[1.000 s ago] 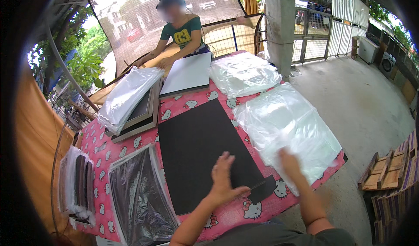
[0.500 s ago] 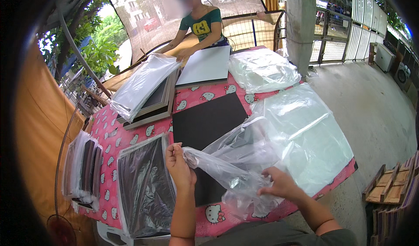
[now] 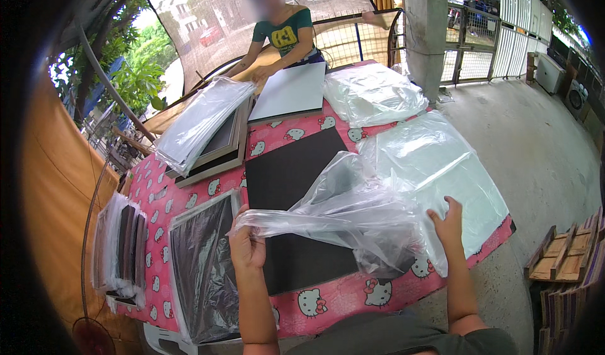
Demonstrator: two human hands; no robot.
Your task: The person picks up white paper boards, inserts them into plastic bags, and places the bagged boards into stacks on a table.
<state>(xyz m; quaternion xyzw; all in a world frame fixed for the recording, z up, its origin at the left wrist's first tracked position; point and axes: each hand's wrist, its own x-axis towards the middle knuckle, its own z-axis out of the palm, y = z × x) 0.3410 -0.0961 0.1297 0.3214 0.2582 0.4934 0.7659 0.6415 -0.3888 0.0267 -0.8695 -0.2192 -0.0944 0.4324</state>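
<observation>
My left hand (image 3: 247, 246) pinches one end of a clear plastic bag (image 3: 346, 215), which stretches rightward, crumpled, across a flat black panel (image 3: 291, 171) on the table. Thumb and fingers spread, my right hand (image 3: 449, 228) is by the bag's right side, above the edge of a pile of flat clear plastic bags (image 3: 441, 160); whether it touches the plastic I cannot tell. To the left of my left hand lies a dark panel wrapped in clear plastic (image 3: 205, 263).
A pink patterned cloth covers the table (image 3: 318, 304). Across it a person (image 3: 285, 37) stands by a white-topped panel (image 3: 290, 93) and a stack of framed panels under plastic (image 3: 205, 125). More folded plastic (image 3: 375, 97) lies far right; several wrapped panels (image 3: 120, 251) stand far left.
My right hand has moved right and up, its fingers spreading. The bag is drawn out wider to the right, while my left hand keeps its end and has shifted slightly left.
</observation>
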